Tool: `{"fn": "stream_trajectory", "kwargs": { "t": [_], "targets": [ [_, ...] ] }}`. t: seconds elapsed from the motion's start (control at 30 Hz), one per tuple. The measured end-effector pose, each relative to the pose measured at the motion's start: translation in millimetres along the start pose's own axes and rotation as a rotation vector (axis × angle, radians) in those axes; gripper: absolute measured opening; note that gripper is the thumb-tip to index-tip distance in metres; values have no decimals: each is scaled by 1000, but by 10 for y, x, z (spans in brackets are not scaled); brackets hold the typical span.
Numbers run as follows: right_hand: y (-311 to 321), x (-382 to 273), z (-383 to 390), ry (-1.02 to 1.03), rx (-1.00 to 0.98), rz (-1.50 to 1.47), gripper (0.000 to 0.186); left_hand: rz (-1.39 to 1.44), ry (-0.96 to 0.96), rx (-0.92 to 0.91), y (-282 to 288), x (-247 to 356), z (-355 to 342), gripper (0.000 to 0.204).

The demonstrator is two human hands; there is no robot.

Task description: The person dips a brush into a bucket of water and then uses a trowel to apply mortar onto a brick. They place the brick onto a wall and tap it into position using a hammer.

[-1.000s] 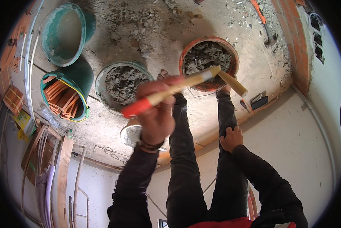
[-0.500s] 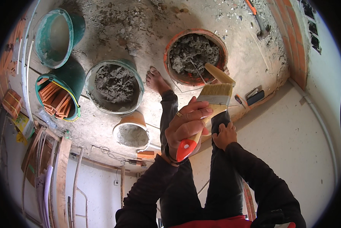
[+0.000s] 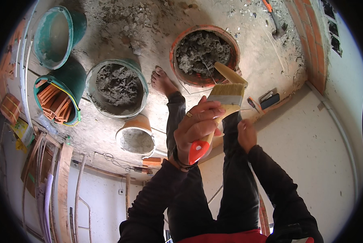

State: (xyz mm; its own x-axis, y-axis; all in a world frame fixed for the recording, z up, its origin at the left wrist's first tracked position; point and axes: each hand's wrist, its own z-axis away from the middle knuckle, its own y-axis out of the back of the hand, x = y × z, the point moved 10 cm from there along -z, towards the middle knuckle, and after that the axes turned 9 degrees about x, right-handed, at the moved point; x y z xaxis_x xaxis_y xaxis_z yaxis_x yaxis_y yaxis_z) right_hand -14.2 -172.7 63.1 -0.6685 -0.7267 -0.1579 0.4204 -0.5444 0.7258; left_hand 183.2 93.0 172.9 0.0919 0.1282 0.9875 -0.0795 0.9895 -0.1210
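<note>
My left hand [image 3: 197, 131] is wrapped round a wide flat paintbrush [image 3: 226, 101] with pale bristles, a metal band and a red-tipped handle. Just beyond the bristles, a pale wooden piece [image 3: 229, 73] slants over the orange-rimmed bucket [image 3: 235, 47] of grey mortar [image 3: 193, 52]; what supports it is unclear. My right hand [image 3: 246, 133] is blurred beside my right leg, its fingers unclear and nothing visible in it. My bare left foot [image 3: 163, 81] is between that bucket and a grey-green tub [image 3: 137, 107] of mortar.
At the left are a green bucket [image 3: 80, 81] of terracotta strips, another green bucket [image 3: 70, 20] and leaning boards [image 3: 64, 178]. A pale small bucket [image 3: 135, 125] sits nearer. A hammer-like tool [image 3: 274, 20], a dark phone-sized object [image 3: 270, 101] and brick wall [image 3: 313, 48] are at the right.
Since a second ago the brush has turned from slanting sideways to bristles pointing away, lying farther right in view. My right hand has lifted slightly from the leg and moved up.
</note>
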Motion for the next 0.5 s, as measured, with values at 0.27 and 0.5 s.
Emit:
{"fn": "stream_trajectory", "kwargs": {
  "t": [0.27,0.5],
  "targets": [
    [725,-1724,-1148,218,-115,-327,32,72,-34,154,151,-50,6,27],
    [-441,-2019,-1383,382,-624,488,18,180,156,698,1367,-166,-801,36]
  ]
}}
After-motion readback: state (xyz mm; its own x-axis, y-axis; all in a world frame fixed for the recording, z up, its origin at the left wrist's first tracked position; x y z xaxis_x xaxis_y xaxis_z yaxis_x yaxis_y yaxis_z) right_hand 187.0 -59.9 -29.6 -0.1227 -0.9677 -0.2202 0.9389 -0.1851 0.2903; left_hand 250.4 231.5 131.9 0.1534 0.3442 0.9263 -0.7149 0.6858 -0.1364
